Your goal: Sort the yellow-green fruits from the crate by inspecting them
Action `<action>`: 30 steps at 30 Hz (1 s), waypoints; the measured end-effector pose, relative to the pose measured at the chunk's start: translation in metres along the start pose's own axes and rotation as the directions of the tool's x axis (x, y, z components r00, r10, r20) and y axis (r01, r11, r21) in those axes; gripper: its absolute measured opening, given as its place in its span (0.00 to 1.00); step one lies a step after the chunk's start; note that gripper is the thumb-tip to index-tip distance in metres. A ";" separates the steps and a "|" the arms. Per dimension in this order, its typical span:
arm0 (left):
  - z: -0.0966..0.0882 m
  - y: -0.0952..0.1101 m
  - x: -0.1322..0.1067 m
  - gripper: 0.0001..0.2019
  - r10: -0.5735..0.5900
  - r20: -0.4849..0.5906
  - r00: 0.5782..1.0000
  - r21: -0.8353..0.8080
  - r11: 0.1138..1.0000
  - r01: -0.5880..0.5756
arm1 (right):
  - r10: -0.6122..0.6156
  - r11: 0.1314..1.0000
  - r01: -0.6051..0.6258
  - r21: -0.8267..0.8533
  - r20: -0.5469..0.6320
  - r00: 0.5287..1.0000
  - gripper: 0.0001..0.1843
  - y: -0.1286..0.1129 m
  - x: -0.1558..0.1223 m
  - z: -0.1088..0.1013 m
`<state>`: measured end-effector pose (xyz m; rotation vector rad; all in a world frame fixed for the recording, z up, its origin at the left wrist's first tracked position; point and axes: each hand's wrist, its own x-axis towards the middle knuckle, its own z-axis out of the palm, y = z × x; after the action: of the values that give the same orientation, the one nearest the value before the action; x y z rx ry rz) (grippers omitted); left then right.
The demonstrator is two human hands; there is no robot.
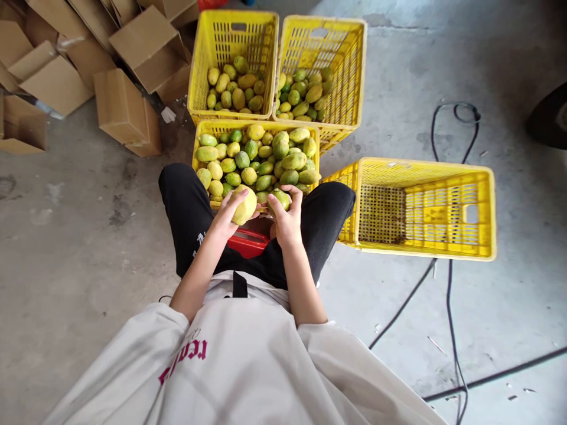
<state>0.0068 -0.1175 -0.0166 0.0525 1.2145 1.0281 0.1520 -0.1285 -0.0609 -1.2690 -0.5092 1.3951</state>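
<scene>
Filled yellow crate (217,126): lay directly ahead of both hands. Yellow fruit (244,207): held over its near edge, left hand (227,213) curled round it. Green fruit (280,199): just right of it, gripped between thumb and fingers of right hand (289,223); long axes were unclear. White shirt (248,360): bore magenta lettering, not surely legible.
</scene>
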 end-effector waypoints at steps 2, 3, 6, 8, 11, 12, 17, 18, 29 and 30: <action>0.001 -0.001 0.001 0.10 0.008 -0.002 1.000 -0.023 1.000 -0.008 | -0.020 1.000 0.020 -0.003 -0.045 0.999 0.35 0.001 0.000 0.000; 0.001 0.000 0.002 0.10 0.008 -0.009 1.000 -0.040 0.999 -0.008 | -0.014 1.000 0.013 -0.010 -0.045 0.999 0.34 0.002 0.000 0.000; 0.002 0.003 0.004 0.17 -0.029 -0.026 0.999 -0.076 0.997 0.027 | 0.009 0.999 -0.010 -0.032 -0.022 1.000 0.30 0.005 0.002 0.000; 0.001 0.005 0.005 0.21 -0.048 -0.005 0.999 -0.078 0.996 0.047 | 0.013 0.999 -0.014 -0.032 -0.009 1.000 0.30 0.008 0.004 -0.001; -0.002 0.004 0.008 0.22 -0.063 0.018 0.998 -0.057 0.996 0.064 | -0.001 1.000 0.001 -0.027 0.021 1.000 0.31 0.012 0.008 -0.001; -0.003 0.003 0.010 0.22 -0.070 0.020 0.997 -0.052 0.996 0.071 | -0.012 0.999 0.012 -0.031 0.028 1.000 0.32 0.013 0.009 -0.002; -0.006 -0.002 0.015 0.24 -0.087 0.004 0.996 -0.040 0.995 0.087 | -0.053 0.997 0.054 -0.060 0.026 0.998 0.31 0.013 0.008 -0.003; -0.006 -0.002 0.014 0.22 -0.083 -0.001 0.997 -0.032 0.996 0.083 | -0.060 0.996 0.061 -0.069 0.013 0.998 0.30 0.012 0.007 -0.003; 0.002 0.003 0.003 0.15 -0.089 -0.019 0.996 0.020 0.996 0.089 | -0.048 0.993 0.044 -0.113 -0.034 0.998 0.33 0.012 0.008 0.000; 0.002 0.002 0.004 0.14 -0.108 -0.033 0.994 0.000 0.994 0.108 | -0.061 0.990 0.056 -0.127 -0.031 0.998 0.33 0.013 0.009 0.000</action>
<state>0.0074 -0.1128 -0.0173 -0.0284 1.2350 0.9363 0.1484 -0.1243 -0.0752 -1.3672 -0.6139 1.3061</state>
